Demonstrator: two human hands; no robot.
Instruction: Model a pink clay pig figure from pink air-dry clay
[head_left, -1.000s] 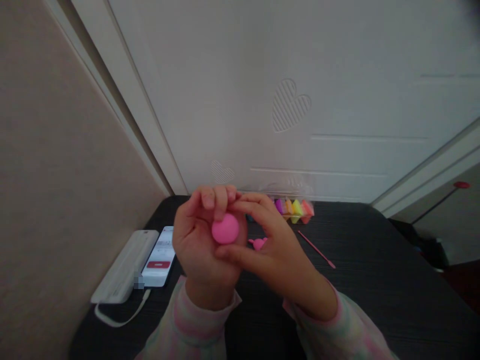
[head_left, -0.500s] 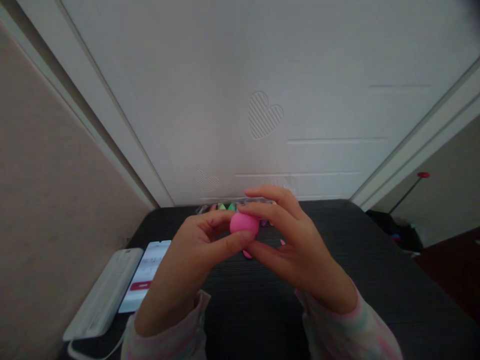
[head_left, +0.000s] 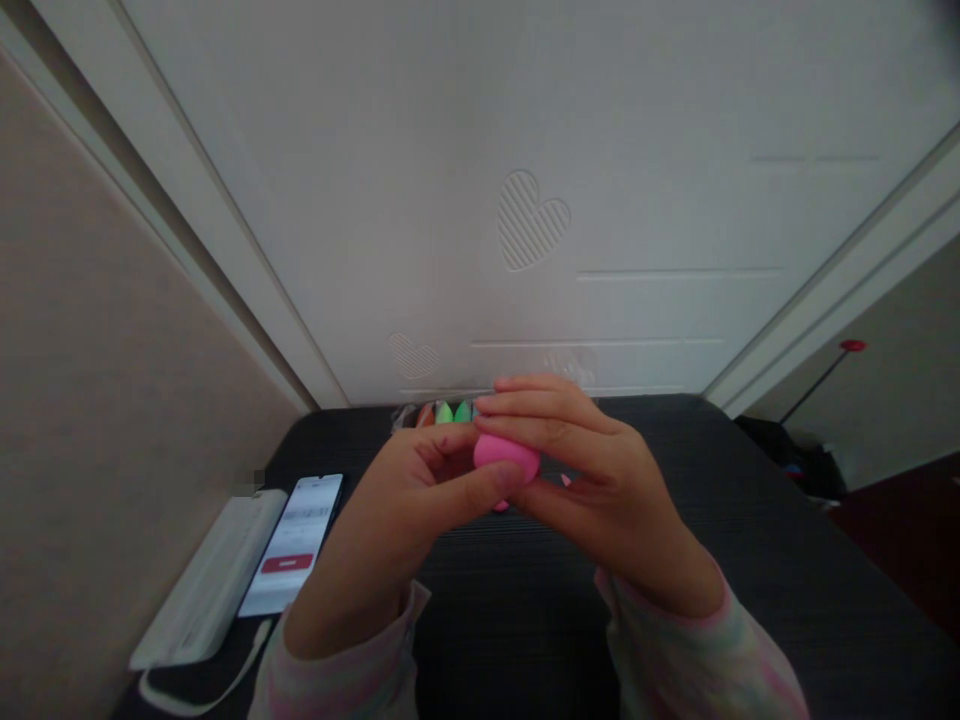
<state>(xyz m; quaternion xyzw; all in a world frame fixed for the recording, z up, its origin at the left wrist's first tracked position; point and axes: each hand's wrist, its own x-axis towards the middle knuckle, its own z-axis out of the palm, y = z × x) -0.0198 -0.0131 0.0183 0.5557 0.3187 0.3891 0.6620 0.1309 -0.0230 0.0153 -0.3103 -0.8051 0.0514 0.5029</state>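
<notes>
A smooth, rounded lump of pink modelling clay [head_left: 504, 455] is held between both hands above the dark table. My left hand [head_left: 420, 490] grips it from the left, with the thumb across its near side. From the right, my right hand [head_left: 592, 460] closes on the same lump, its fingers over the top and its thumb underneath. Small pink pieces [head_left: 566, 481] lie on the table behind the hands, mostly covered by them.
Along the table's back edge, a clear tray [head_left: 405, 415] holds several coloured pieces [head_left: 445, 412], partly behind my hands. On the left lie a lit phone [head_left: 292, 545] and a white power strip or similar long case [head_left: 210, 580] with a white cable [head_left: 187, 708]. A white door [head_left: 375, 200] rises behind the black table [head_left: 720, 500].
Both hands have shifted slightly right with the pink clay. My right hand's fingers have come closer together and lower over it. More of the phone and the coloured pieces shows.
</notes>
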